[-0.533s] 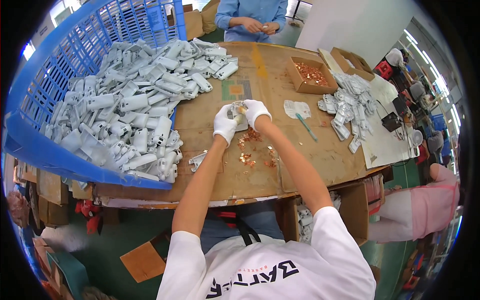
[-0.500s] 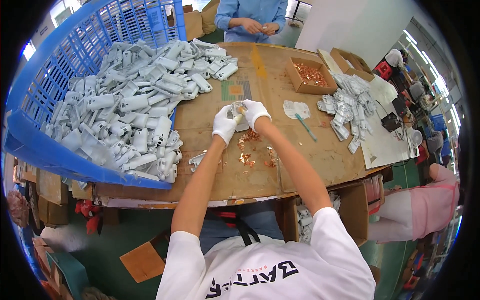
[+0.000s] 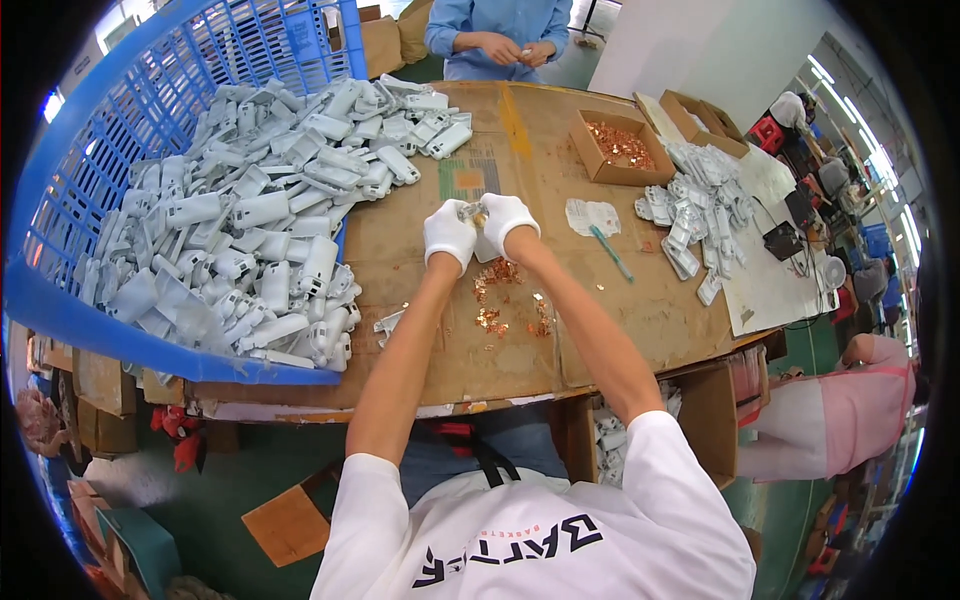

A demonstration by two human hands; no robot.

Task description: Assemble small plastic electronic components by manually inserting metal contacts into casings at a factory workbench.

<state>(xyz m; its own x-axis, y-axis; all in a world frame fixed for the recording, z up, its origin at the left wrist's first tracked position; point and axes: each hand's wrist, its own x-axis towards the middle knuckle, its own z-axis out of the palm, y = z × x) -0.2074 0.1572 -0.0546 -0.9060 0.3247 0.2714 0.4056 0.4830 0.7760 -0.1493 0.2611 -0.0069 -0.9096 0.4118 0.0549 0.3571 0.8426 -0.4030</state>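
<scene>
White gloves cover both my hands, which meet over the middle of the table. My left hand (image 3: 450,236) is closed on one side of a small pale plastic housing (image 3: 487,250). From the other side my right hand (image 3: 508,219) grips the same housing, its fingers curled in. Much of the piece is hidden by the gloves, and I cannot make out whether a small metal part is in it. Just below lie loose copper-coloured metal clips (image 3: 496,285), scattered on the cardboard table top (image 3: 440,350).
A blue plastic crate (image 3: 180,350) heaped with white plastic housings (image 3: 270,205) fills the left. To the right are a pen (image 3: 612,254), a cardboard box (image 3: 600,170) of copper-coloured clips and piled housings (image 3: 700,215). Across the table stands a person in a blue shirt (image 3: 495,25).
Both hands stay together on the housing. My left hand has turned and risen slightly, and the fingers have shifted around the piece. The whole view has moved a little.
</scene>
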